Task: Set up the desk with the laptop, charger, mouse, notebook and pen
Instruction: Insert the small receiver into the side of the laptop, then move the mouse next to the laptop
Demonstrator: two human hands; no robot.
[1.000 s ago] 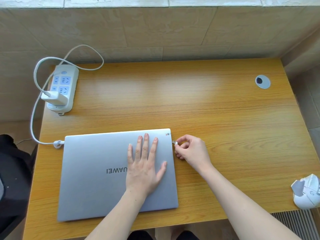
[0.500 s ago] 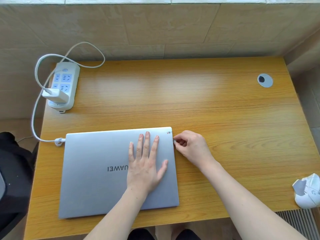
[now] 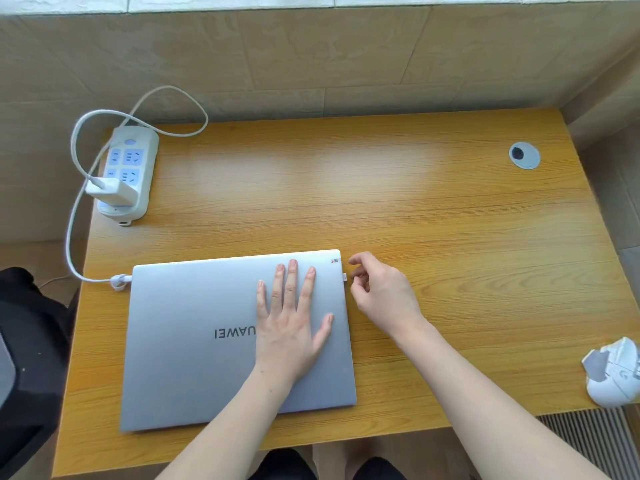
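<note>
A silver laptop (image 3: 194, 341) lies closed on the wooden desk (image 3: 398, 220), near its front left. My left hand (image 3: 291, 327) rests flat on the lid, fingers spread. A small white dongle (image 3: 344, 277) sticks out of the laptop's right edge. My right hand (image 3: 384, 292) hovers just right of it, fingers loosely curled and apart, holding nothing. The white charger (image 3: 112, 192) sits plugged into a power strip (image 3: 128, 171), and its cable (image 3: 71, 220) runs to the laptop's left edge. A white mouse (image 3: 613, 372) lies at the desk's right front edge.
A round grey cable grommet (image 3: 524, 155) is set in the desk's back right corner. A tiled wall (image 3: 311, 57) runs behind the desk. A dark chair or bag (image 3: 31, 341) stands left of the desk. A floor vent (image 3: 585, 441) lies under the right side.
My right hand pushed the dongle into the laptop's right edge, then let go and drew slightly away. My left hand stayed flat on the lid.
</note>
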